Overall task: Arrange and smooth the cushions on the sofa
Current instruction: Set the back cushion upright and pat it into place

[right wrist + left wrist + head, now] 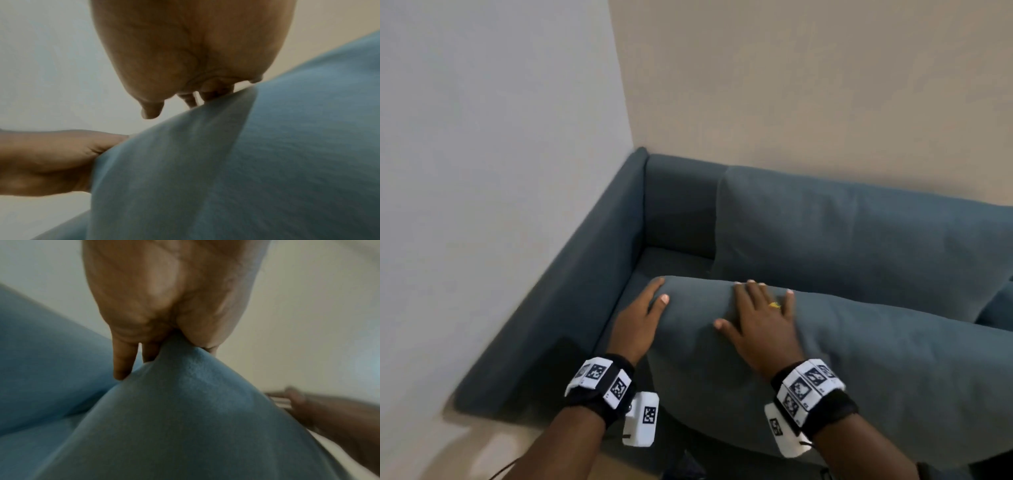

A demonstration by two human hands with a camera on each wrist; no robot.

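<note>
A large teal loose cushion (859, 359) lies tilted across the front of the teal sofa (585, 274). My left hand (654, 296) grips its left corner, thumb on top and fingers behind it. In the left wrist view the cushion (185, 418) corner is wedged between thumb and fingers (123, 363). My right hand (751, 308) lies flat on the cushion's upper edge with fingers spread, and a ring shows on one finger. In the right wrist view its fingertips (216, 92) touch the fabric (246, 162). A second teal cushion (842, 240) leans against the sofa back.
The sofa stands in a room corner, with a pale wall (482, 137) along its left armrest and a beige wall (825, 85) behind it. A bare strip of seat (671, 260) shows in the sofa's left corner. Light floor (482, 445) lies at the lower left.
</note>
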